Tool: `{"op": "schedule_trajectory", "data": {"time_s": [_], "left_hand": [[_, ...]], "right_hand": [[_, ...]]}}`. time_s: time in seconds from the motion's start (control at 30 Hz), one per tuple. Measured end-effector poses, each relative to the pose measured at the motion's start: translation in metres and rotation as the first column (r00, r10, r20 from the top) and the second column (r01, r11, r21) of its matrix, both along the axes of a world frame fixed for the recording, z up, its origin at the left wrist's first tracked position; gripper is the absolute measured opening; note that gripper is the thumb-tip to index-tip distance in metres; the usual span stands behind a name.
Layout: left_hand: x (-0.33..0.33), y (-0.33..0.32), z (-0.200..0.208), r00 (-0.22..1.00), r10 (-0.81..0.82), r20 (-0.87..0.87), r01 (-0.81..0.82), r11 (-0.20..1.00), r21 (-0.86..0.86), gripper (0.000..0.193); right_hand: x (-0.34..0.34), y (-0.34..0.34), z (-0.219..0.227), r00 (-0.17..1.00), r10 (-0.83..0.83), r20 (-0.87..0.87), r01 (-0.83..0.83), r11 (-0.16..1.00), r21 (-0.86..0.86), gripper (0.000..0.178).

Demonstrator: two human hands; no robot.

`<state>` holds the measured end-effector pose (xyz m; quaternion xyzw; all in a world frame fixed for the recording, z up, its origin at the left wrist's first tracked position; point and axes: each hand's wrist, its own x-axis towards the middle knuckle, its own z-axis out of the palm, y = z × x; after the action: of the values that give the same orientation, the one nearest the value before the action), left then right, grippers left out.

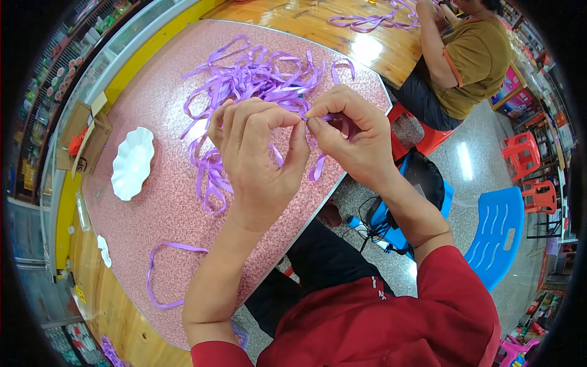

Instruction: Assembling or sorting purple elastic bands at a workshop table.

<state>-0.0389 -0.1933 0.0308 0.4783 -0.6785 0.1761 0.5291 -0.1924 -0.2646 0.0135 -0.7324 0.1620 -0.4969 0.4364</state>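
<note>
Both my hands meet in the middle, raised over the pink speckled table [177, 226]. Thumb and forefinger of my left hand [260, 150] are pinched together on a purple ribbon. My right hand [354, 131] pinches the same purple ribbon [318, 166] close beside the left fingertips, and part of it hangs below the fingers. What exactly lies between the fingertips is too small to make out. Behind my hands spreads a tangled heap of purple ribbons [244, 76]. A single ribbon loop [151, 269] lies apart, to the left of my left forearm.
A white scalloped dish [132, 164] stands at the table's left, near an open cardboard box [85, 137]. Across a wooden table [293, 18], a seated person [471, 61] handles more purple ribbons. A blue chair [496, 235] and red stools [521, 156] stand to the right.
</note>
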Motion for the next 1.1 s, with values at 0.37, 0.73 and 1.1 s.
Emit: {"op": "schedule_trajectory", "data": {"time_s": [0.37, 0.73, 1.1], "left_hand": [[0.001, 0.002, -0.002, 0.992, -0.087, -0.093, 0.093, 0.994, 0.057, 0.023], [0.007, -0.002, 0.002, 0.991, 0.034, 0.127, -0.036, 0.999, 0.010, 0.026], [0.008, 0.002, 0.001, 0.940, -0.126, -0.316, 0.232, 0.917, 0.324, 0.014]], "right_hand": [[-0.001, 0.001, 0.004, 0.958, 0.252, 0.139, -0.288, 0.858, 0.426, 0.008], [0.001, 0.003, 0.006, 0.997, -0.016, -0.080, 0.013, 0.999, -0.043, 0.005], [-0.002, -0.005, 0.000, 0.932, 0.319, 0.171, -0.355, 0.714, 0.603, 0.012]]}}
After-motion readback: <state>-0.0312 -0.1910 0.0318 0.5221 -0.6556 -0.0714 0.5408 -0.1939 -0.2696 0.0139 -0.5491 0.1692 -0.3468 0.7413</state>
